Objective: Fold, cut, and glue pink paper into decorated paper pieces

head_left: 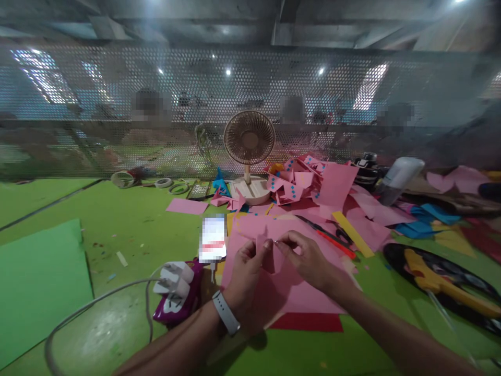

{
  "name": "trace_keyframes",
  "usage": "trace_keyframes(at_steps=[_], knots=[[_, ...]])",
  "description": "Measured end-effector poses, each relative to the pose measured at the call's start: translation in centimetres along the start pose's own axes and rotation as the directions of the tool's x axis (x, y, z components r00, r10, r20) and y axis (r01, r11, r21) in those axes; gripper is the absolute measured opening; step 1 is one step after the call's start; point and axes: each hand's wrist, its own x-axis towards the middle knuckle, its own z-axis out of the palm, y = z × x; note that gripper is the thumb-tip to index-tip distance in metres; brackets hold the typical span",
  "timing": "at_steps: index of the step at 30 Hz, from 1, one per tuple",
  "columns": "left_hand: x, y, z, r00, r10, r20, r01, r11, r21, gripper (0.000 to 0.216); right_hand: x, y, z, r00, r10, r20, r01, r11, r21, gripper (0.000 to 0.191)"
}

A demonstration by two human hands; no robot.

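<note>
My left hand (248, 261), with a pale band on its wrist, pinches a small piece of pink paper (260, 241) upright between thumb and fingers. Close to its right, my right hand (303, 256) has thumb and forefinger pressed together at a tiny pale speck, too small to name. Both hands are above a large pink sheet (301, 297), with a red sheet (309, 322) showing under its near edge. Beyond the right hand lie a red-orange stick-like tool (338, 244), dark scissors (343, 234) and a yellow strip (353, 234).
A phone (212, 237) lies left of the hands, near a purple power strip (176, 312) with cabled plugs. Behind stand a small fan (249, 138) and a heap of folded pink paper (293, 183). A yellow glue gun (434, 279) rests right; a green sheet (43, 292) lies left.
</note>
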Motion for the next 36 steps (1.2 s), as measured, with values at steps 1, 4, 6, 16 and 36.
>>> trace_keyframes(at_steps=[1, 4, 6, 16, 36], knots=[[0.0, -0.1, 0.0, 1.000, 0.000, 0.006, 0.000, 1.000, -0.008, 0.031, 0.0, 0.1, 0.0, 1.000, 0.002, -0.003, -0.002, 1.000, -0.002, 0.017], [0.0, -0.1, 0.1, 1.000, -0.029, -0.001, 0.029, 0.999, -0.028, 0.030, 0.2, 0.4, -0.1, 1.000, 0.023, -0.015, -0.023, 1.000, 0.000, 0.019], [-0.1, -0.1, 0.3, 0.998, -0.048, -0.043, 0.046, 0.997, -0.063, 0.032, 0.3, 0.5, -0.2, 0.999, 0.030, -0.027, -0.029, 0.999, 0.014, 0.020], [0.0, -0.5, 0.0, 0.999, 0.007, -0.036, -0.006, 0.999, 0.034, 0.036, 0.0, 0.2, 0.3, 0.999, 0.034, 0.004, -0.034, 0.999, 0.017, 0.019], [-0.3, -0.3, 0.3, 0.992, -0.113, -0.061, 0.107, 0.990, -0.092, 0.031, 0.5, 0.6, -0.6, 0.997, 0.013, -0.071, -0.012, 1.000, 0.018, 0.023]])
